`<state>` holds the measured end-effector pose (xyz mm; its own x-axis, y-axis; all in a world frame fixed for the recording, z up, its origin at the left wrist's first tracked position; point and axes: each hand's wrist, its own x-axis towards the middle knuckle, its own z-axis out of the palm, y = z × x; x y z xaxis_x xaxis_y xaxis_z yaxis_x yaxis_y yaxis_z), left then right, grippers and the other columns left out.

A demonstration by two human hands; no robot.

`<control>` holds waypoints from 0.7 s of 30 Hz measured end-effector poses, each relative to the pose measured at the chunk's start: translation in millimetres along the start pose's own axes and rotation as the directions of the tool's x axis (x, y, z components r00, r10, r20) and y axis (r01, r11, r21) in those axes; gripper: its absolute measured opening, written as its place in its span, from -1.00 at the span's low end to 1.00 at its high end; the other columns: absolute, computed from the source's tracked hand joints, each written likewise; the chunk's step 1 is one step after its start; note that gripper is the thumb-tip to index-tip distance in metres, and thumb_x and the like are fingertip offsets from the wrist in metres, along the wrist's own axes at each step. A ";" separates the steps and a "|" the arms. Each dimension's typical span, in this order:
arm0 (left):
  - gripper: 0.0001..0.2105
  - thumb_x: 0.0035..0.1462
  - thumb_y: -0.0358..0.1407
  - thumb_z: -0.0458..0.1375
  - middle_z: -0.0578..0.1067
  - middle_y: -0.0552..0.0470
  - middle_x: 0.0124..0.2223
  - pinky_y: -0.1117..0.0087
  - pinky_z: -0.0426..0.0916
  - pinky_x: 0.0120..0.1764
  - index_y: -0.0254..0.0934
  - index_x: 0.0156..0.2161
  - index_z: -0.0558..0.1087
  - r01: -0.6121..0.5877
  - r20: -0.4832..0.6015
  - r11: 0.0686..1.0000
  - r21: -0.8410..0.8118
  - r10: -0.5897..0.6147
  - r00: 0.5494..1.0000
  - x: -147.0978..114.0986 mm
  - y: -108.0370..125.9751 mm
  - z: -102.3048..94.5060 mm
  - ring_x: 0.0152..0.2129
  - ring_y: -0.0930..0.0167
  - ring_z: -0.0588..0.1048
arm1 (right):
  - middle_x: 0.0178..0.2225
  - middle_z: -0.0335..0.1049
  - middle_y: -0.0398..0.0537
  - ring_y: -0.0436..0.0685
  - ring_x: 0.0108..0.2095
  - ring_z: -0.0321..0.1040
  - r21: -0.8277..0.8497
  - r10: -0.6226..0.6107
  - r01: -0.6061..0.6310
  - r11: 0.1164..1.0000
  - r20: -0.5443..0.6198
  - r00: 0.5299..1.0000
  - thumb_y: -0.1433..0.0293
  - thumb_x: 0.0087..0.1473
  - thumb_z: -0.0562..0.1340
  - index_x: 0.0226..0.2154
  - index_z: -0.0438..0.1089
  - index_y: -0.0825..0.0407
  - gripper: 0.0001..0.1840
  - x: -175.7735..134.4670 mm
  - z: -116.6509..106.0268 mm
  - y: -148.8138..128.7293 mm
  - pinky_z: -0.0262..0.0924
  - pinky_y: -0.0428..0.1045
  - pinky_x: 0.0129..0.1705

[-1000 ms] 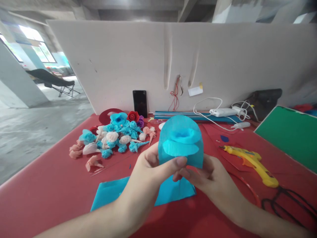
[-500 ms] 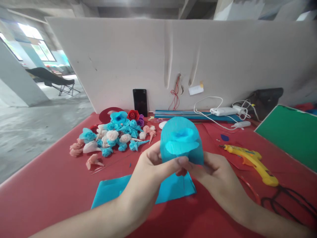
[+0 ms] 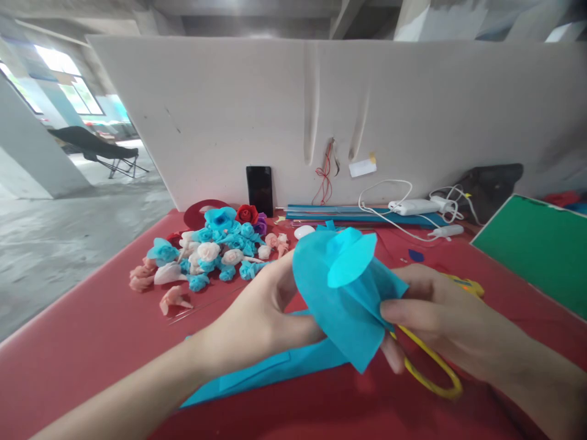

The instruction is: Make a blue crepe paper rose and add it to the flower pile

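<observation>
Blue paper flower (image 3: 342, 296), grasped in your left fingers (image 3: 305, 330), edge pinched by your right fingers (image 3: 406, 310), over red bench (image 3: 92, 348).

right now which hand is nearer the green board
Right. The right hand is left of the green board; the left hand is farther left, across the held blue paper.

No legible text, brands or numbers. White paper slip (image 3: 362, 168) on white panel (image 3: 229, 110): writing, if any, unreadable. Yellow glue gun (image 3: 472, 286), partly hidden: small bluish marking, illegible.
</observation>
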<state>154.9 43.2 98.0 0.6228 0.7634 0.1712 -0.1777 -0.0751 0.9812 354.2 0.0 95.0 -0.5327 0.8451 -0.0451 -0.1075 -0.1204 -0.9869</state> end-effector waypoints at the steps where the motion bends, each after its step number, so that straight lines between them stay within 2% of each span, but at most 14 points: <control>1: -0.47 -0.22 -0.67 0.26 0.57 0.10 -0.34 0.51 0.40 -0.33 -0.13 -0.11 0.50 -0.016 -0.011 1.000 0.016 0.016 1.000 0.1 -0.7 0.0 -0.34 0.36 0.54 | -0.55 0.44 -0.22 -0.10 -0.51 0.31 -0.014 0.024 -0.024 1.000 0.008 1.000 0.29 0.15 0.21 -0.48 0.39 0.06 -0.76 -0.2 -0.6 -0.4 0.21 -0.17 -0.31; 3: -0.34 -0.27 -0.69 0.29 0.56 0.10 -0.20 0.51 0.41 -0.26 -0.06 -0.03 0.44 -0.024 -0.032 1.000 0.021 0.024 0.999 0.3 -2.8 0.3 -0.23 0.34 0.53 | -0.55 0.43 -0.23 -0.13 -0.51 0.30 -0.057 0.061 -0.060 0.997 0.018 0.998 0.30 0.15 0.21 -0.51 0.37 0.07 -0.74 -0.5 -1.3 -0.9 0.18 -0.20 -0.31; 5: -0.28 -0.28 -0.67 0.31 0.55 0.13 -0.17 0.51 0.42 -0.26 0.01 0.01 0.40 -0.032 -0.060 0.999 0.003 0.032 0.998 0.1 -5.4 0.2 -0.27 0.37 0.53 | -0.57 0.41 -0.22 -0.14 -0.51 0.28 -0.110 0.081 -0.077 0.991 0.033 0.996 0.29 0.15 0.21 -0.53 0.35 0.08 -0.72 -0.3 -1.3 -1.8 0.15 -0.21 -0.32; 8: -0.30 -0.25 -0.63 0.31 0.56 0.17 -0.32 0.51 0.42 -0.32 0.04 0.02 0.39 -0.068 -0.070 0.997 -0.021 0.066 0.995 -0.5 -8.0 -1.0 -0.41 0.43 0.51 | -0.57 0.38 -0.21 -0.13 -0.52 0.25 -0.139 0.099 -0.090 0.986 0.060 0.993 0.28 0.14 0.20 -0.52 0.35 0.09 -0.72 0.6 0.2 -3.9 0.13 -0.21 -0.38; 12: -0.24 -0.29 -0.68 0.32 0.53 0.16 -0.39 0.46 0.42 -0.24 0.00 0.04 0.37 -0.068 -0.001 0.997 0.030 0.068 0.998 -0.9 -10.0 -0.6 -0.40 0.40 0.49 | -0.60 0.32 -0.21 -0.13 -0.57 0.17 -0.149 0.137 -0.127 0.981 0.053 0.989 0.28 0.13 0.19 -0.52 0.32 0.09 -0.72 2.5 3.5 -6.8 0.07 -0.21 -0.45; 17: -0.33 -0.27 -0.53 0.36 0.53 0.12 -0.45 0.44 0.43 -0.39 -0.03 0.01 0.40 -0.124 -0.107 0.991 -0.050 0.118 0.987 -1.7 -16.0 7.3 -0.52 0.40 0.47 | -0.64 0.28 -0.21 -0.12 -0.56 0.17 -0.191 0.145 -0.132 0.973 0.053 0.988 0.33 0.13 0.19 -0.55 0.31 0.09 -0.73 2.2 4.6 -7.4 0.07 -0.19 -0.44; 21: -0.31 -0.33 -0.57 0.37 0.57 0.11 -0.34 0.47 0.43 -0.33 -0.04 -0.01 0.42 -0.153 -0.152 0.988 -0.027 0.147 0.977 -2.2 -15.2 7.0 -0.44 0.38 0.51 | -0.63 0.30 -0.22 -0.12 -0.57 0.19 -0.209 0.152 -0.144 0.967 0.020 0.988 0.35 0.13 0.20 -0.54 0.34 0.08 -0.76 0.5 2.5 -7.3 0.07 -0.21 -0.49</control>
<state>161.6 38.2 83.4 0.4663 0.8328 0.2983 -0.2915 -0.1737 0.9407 352.6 0.1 102.5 -0.5595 0.8064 -0.1912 0.1484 -0.1295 -0.9804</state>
